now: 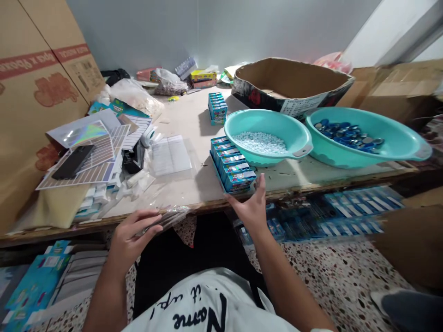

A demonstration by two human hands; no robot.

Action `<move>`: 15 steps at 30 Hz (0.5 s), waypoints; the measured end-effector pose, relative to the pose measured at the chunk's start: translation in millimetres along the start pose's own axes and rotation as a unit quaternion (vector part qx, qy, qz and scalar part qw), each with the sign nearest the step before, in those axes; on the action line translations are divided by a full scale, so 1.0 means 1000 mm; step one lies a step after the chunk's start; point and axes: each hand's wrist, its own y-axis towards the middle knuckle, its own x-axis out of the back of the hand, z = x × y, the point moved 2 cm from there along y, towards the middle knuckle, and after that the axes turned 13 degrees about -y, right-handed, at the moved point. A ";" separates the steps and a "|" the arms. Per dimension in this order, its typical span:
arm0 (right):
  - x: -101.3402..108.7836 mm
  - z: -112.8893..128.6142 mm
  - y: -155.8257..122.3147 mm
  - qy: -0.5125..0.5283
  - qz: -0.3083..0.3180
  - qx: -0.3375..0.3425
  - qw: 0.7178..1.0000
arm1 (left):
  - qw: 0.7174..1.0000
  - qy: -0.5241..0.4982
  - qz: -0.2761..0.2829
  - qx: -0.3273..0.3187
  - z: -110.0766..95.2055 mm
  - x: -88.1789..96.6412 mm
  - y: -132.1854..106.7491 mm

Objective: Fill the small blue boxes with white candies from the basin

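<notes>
My left hand (133, 233) is at the table's front edge, fingers closed on a clear plastic wrapper (169, 216) that sticks out to the right. My right hand (252, 205) is open, fingers stretched toward a row of small blue boxes (232, 164) standing near the table edge; it is close to the nearest box, and I cannot tell if it touches. A second stack of blue boxes (217, 108) stands farther back. Behind the row sit a teal basin of small white pieces (268, 136) and a teal basin of blue round pieces (367, 136).
Sticker sheets (100, 152), a black phone (72, 161) and paper lie at the left. A big cardboard carton (38, 92) leans at far left. An open cardboard tray (290, 83) stands at the back. More blue boxes (346, 214) lie on the floor under the table.
</notes>
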 end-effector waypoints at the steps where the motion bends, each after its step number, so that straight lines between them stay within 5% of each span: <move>1: -0.010 -0.002 0.004 -0.040 0.015 -0.005 0.999 | 1.000 0.004 0.001 -0.002 -0.001 0.002 -0.001; 7: -0.029 0.011 0.019 -0.129 0.016 -0.044 0.991 | 1.000 0.012 -0.003 -0.025 -0.002 0.007 -0.009; 15: 0.029 0.011 0.005 -0.027 0.036 -0.028 0.999 | 0.997 0.050 -0.041 -0.028 -0.001 0.016 -0.015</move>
